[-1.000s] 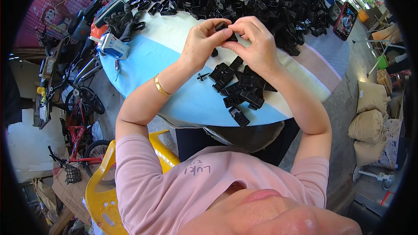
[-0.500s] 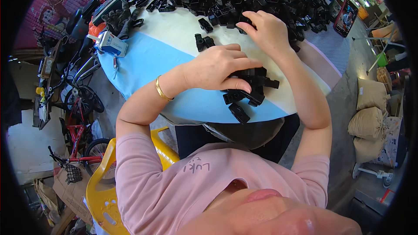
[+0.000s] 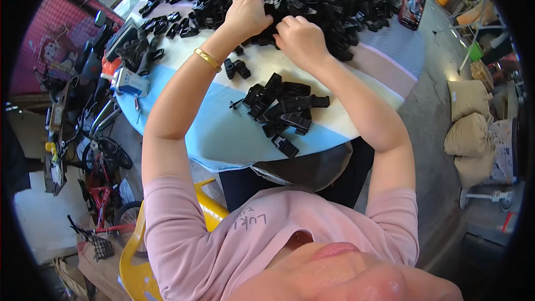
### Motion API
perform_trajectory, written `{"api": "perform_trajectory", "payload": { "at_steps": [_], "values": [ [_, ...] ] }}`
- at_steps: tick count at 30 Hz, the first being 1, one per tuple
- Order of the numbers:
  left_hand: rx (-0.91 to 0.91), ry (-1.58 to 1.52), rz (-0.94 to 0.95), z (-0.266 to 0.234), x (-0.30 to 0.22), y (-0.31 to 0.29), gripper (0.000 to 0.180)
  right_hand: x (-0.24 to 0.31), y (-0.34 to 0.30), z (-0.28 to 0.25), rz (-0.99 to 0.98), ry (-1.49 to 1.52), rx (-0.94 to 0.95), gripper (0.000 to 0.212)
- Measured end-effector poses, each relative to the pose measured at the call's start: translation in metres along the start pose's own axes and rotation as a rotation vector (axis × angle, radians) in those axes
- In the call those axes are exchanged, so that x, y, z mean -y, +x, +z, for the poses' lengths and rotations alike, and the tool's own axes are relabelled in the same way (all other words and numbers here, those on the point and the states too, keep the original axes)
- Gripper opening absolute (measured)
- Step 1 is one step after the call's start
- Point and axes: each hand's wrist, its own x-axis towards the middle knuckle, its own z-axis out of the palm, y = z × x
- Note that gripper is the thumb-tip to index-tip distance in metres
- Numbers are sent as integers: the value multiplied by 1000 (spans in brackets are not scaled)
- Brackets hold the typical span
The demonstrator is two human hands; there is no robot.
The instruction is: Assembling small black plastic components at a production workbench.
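Observation:
A large heap of black plastic parts [image 3: 323, 0] covers the far side of the table. My left hand [image 3: 248, 15] reaches into the heap's near edge with curled fingers. Close on its right, my right hand [image 3: 302, 42] is also bent at the heap's edge, fingers closed. Whatever either hand grips is hidden among the black parts. Nearer to me lies a small loose pile of black plastic parts [image 3: 284, 103], touched by neither hand. One black part [image 3: 285, 146] rests at the pile's near side. Below my left wrist sits a little group of black parts [image 3: 238, 69].
A cloth in blue, cream and pink covers the rounded table [image 3: 217, 139]. On its left are a blue-and-white carton [image 3: 131, 82] and dark gloves [image 3: 136, 53]. A phone [image 3: 412, 5] stands upright at the far right. Sacks [image 3: 468, 134] and a red bicycle [image 3: 103, 200] flank the table.
My left hand has left the small near pile and moved forward to the heap, baring that pile. My right hand has shifted left and slightly nearer. The view has moved a little.

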Motion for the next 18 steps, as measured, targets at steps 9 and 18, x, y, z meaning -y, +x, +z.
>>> {"api": "perform_trajectory", "payload": {
  "at_steps": [9,18],
  "values": [
    [-138,-33,17,-2,0,0,35,-12,-1,-8,17,34,-26,14],
    [-301,-603,-70,-34,13,-50,32,-13,8,-25,235,544,-259,11]
  ]
}}
